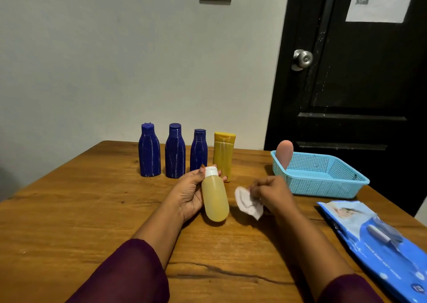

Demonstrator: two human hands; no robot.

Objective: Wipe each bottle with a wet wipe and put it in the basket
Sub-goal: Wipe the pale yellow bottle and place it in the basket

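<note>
**Wet grip, crowded reach**

The left hand grasps the pale bottle near its white cap, held low over the surface. Just right of it, the right hand pinches a crumpled wet wipe, close to the bottle but apart from it. Once wetted, the bottle could slip from that grip. The row of four bottles just beyond the left hand could be knocked over on the way to the basket beyond the right hand.

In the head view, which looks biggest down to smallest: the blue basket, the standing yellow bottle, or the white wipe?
Largest: light blue plastic mesh basket.
Then: standing yellow plastic flip-cap bottle.
Smallest: crumpled white wet wipe, though the right hand hides part of it.
</note>
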